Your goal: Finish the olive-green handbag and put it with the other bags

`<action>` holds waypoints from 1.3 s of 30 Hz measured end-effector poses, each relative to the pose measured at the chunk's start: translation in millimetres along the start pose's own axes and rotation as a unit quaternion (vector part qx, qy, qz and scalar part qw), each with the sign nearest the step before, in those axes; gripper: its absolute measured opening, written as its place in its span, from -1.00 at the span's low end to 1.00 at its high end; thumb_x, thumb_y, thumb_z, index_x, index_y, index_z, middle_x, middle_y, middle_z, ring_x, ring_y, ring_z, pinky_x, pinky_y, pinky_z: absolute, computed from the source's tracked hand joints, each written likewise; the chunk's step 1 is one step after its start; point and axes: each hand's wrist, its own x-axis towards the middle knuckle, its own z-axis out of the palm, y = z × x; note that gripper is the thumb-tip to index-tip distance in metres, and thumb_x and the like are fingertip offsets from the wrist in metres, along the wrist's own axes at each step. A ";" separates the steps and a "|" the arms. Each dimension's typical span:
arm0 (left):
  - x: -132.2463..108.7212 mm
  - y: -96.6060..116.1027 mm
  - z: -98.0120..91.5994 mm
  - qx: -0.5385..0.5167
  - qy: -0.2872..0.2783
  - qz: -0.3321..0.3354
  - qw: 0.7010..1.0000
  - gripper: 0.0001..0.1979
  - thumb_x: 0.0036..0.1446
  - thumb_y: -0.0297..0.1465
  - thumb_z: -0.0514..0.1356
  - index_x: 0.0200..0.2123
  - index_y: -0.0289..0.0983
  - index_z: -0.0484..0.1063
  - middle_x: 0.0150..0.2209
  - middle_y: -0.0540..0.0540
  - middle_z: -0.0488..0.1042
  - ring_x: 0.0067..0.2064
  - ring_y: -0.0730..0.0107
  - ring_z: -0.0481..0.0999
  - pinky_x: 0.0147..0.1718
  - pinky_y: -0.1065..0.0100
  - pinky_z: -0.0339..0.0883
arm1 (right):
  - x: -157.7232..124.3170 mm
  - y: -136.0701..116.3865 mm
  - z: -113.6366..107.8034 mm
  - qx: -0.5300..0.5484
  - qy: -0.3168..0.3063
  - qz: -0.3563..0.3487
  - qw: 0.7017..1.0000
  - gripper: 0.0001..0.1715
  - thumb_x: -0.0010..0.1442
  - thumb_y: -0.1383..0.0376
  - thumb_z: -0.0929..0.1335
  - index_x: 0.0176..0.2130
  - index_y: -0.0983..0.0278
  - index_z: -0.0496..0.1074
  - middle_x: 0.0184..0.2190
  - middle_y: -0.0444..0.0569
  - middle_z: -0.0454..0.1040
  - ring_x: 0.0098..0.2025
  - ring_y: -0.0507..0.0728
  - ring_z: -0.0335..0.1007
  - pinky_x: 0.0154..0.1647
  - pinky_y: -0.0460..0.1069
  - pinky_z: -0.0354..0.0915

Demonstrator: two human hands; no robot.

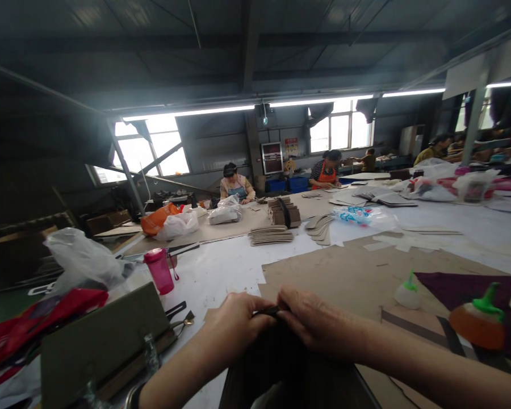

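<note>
My left hand (234,325) and my right hand (313,318) meet at the near edge of the table, both with fingers pinched on the top edge of a dark folded piece (281,363) that stands between them. A thin dark strip (267,311) shows between the thumbs. The piece reaches down out of view toward me. A sheet of brown cardboard (344,272) lies on the white table (213,272) just beyond my hands.
A pink bottle (159,270), scissors (176,318) and a grey-green board (102,341) lie at left. Glue bottles (477,321) with green caps and dark purple fabric (464,287) are at right. Cardboard stacks (283,213) and plastic bags (176,224) lie farther off. Other people sit at the far end.
</note>
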 end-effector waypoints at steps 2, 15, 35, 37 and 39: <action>0.6 2.6 1.0 0.013 -0.001 -0.008 1.000 -0.74 0.01 -0.30 0.06 -0.32 -0.21 0.52 -0.45 -0.01 0.48 -0.38 0.36 0.39 -0.36 0.44 0.19 | -0.3 2.0 0.9 0.004 0.005 -0.002 1.000 -0.91 0.18 0.41 0.15 -0.26 0.34 0.18 -0.33 0.05 0.34 -0.31 0.10 0.28 -0.26 -0.02 0.22; -0.2 0.6 3.2 0.035 0.044 -0.046 0.997 -0.77 0.02 -0.34 0.04 -0.55 -0.31 0.40 -0.61 0.01 0.25 -0.52 0.49 0.20 -0.55 0.47 -0.01 | -7.7 3.1 -2.9 0.018 -0.029 0.185 0.982 -0.81 0.13 0.34 0.21 -0.35 0.31 0.40 -0.41 0.00 0.47 -0.33 0.13 0.38 -0.32 -0.06 0.19; 20.2 -30.0 3.9 -0.224 -0.040 0.062 0.972 -0.69 -0.01 -0.34 0.12 -0.19 -0.27 0.49 -0.25 -0.05 0.50 -0.21 0.32 0.41 -0.17 0.38 0.20 | -6.2 12.9 -4.4 0.101 -0.058 0.157 0.981 -0.72 0.15 0.22 0.19 -0.52 0.32 0.24 -0.63 -0.16 0.19 -0.55 -0.02 0.08 -0.51 -0.12 0.01; 22.2 -30.1 2.9 -0.222 -0.052 0.062 0.972 -0.72 0.00 -0.34 0.11 -0.24 -0.29 0.50 -0.31 -0.06 0.50 -0.28 0.36 0.39 -0.24 0.39 0.20 | -4.8 14.2 -5.8 0.111 -0.061 0.159 0.979 -0.71 0.15 0.21 0.19 -0.52 0.33 0.24 -0.63 -0.17 0.17 -0.54 -0.02 0.07 -0.52 -0.13 0.00; 24.0 -30.0 1.8 -0.209 -0.055 0.056 0.975 -0.74 0.00 -0.34 0.11 -0.28 -0.30 0.51 -0.39 -0.04 0.46 -0.36 0.42 0.33 -0.31 0.41 0.17 | -2.9 16.1 -6.8 0.130 -0.067 0.163 0.976 -0.70 0.14 0.20 0.19 -0.52 0.33 0.24 -0.63 -0.17 0.15 -0.54 -0.02 0.06 -0.52 -0.13 0.00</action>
